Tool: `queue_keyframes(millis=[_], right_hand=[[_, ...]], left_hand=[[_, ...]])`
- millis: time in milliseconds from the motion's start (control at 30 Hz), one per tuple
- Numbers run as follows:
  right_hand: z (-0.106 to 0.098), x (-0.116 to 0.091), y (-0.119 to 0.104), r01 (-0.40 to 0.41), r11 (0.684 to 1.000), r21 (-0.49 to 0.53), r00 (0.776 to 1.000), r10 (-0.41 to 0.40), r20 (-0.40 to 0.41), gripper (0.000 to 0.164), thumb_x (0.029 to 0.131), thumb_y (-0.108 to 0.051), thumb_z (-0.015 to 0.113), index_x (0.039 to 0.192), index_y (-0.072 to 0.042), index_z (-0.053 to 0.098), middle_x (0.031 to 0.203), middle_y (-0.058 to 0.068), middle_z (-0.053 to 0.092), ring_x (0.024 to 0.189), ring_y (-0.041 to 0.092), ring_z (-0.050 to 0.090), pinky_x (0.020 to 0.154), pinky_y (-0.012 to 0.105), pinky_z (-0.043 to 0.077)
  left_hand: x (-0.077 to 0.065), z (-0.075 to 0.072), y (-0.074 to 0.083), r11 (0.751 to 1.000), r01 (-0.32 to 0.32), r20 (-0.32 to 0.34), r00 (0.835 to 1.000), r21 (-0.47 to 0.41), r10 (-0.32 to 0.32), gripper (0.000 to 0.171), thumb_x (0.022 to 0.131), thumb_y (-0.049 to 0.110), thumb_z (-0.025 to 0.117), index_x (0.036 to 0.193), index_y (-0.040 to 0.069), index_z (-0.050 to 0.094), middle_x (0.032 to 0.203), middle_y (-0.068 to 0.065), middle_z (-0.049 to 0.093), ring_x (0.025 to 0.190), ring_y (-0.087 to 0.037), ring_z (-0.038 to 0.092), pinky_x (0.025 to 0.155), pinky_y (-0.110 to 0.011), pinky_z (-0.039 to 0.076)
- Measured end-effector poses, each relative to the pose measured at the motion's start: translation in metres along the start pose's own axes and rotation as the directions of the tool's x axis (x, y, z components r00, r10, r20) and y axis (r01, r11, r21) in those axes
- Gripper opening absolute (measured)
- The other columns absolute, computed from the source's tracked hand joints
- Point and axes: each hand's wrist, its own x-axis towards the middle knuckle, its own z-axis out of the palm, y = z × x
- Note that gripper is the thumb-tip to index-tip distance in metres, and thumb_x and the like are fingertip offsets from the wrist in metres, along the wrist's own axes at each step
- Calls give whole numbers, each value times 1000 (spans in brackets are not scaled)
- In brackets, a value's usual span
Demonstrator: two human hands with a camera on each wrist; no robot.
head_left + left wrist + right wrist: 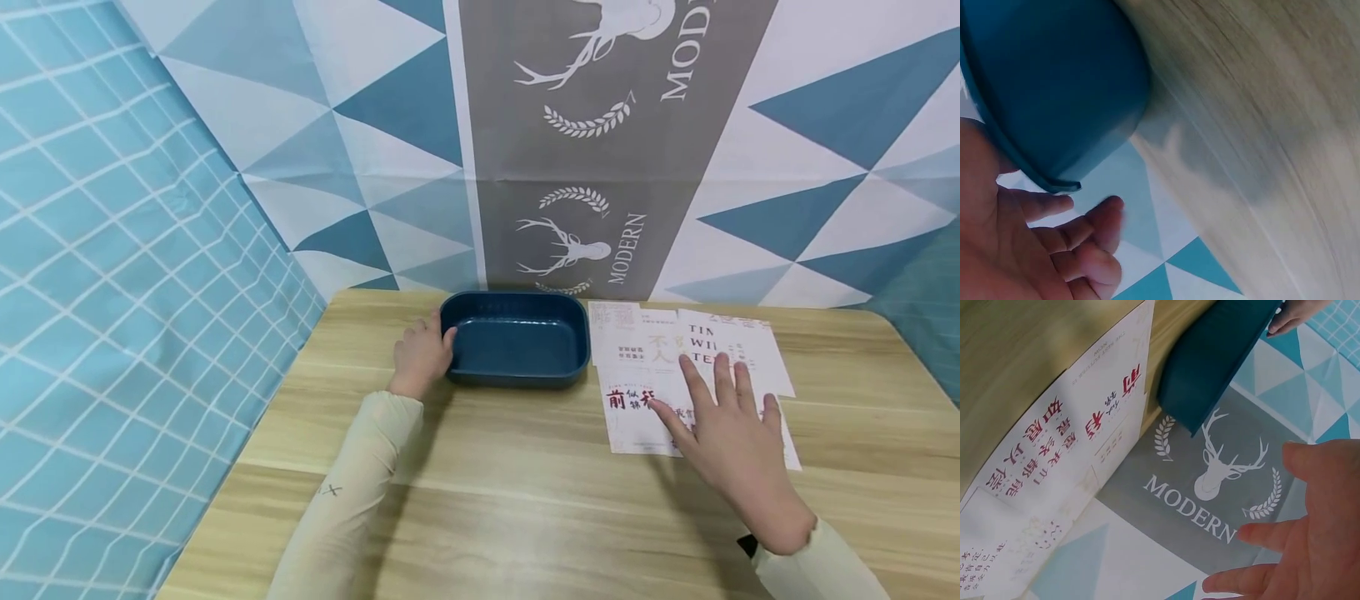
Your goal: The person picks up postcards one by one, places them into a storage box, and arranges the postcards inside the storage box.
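A dark blue rectangular basin [517, 337] with rounded corners sits at the back of the wooden table. My left hand [422, 354] is at its left end, thumb and index finger at the rim, the other fingers loosely bent outside the wall. In the left wrist view the basin's outer wall [1066, 81] comes down close to that hand [1029, 237]. Several white printed cards [630, 425] lie overlapping to the right of the basin. Over them is my right hand [738, 442], fingers spread and holding nothing. Red and dark characters mark the cards [1054, 437].
The wooden table [487, 492] runs up to a patterned backdrop [555, 167] with deer heads and triangles, right behind the basin and cards. A blue gridded cloth [135, 292] hangs along the left side.
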Motion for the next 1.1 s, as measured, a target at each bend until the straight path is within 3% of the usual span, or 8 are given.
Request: queue_keyframes(millis=[200,500,733,1100], right_hand=[[0,2,6,1,1000,-8,1000,-2,-12,75,91,-60,40,147,-12,27,145,37,21,134,53,18,96,72,15],[-3,6,15,1,1000,-21,1000,-1,-29,73,92,-59,39,146,-11,29,144,36,25,132,53,22,95,72,18],[-2,13,20,-8,1000,-25,1000,7,-14,73,92,-59,40,144,-8,32,143,37,26,130,54,23,94,72,21],[3,24,50,-50,998,-28,999,50,4,74,92,-57,42,140,-1,36,136,41,32,120,58,33,82,72,33]], left_hand=[[5,4,1,998,44,45,998,-55,-41,53,99,31,38,148,12,28,128,-21,50,104,-37,58,81,-52,49],[12,5,-3,999,5,-37,999,-44,-7,47,95,24,44,142,14,41,114,-18,62,91,-37,63,71,-51,52],[11,5,-11,996,41,-49,998,-76,-45,44,95,23,44,138,16,47,109,-16,66,88,-35,64,68,-50,51],[14,7,-6,995,41,-73,996,-88,-48,43,95,26,45,137,15,49,108,-16,67,86,-33,65,64,-47,50]])
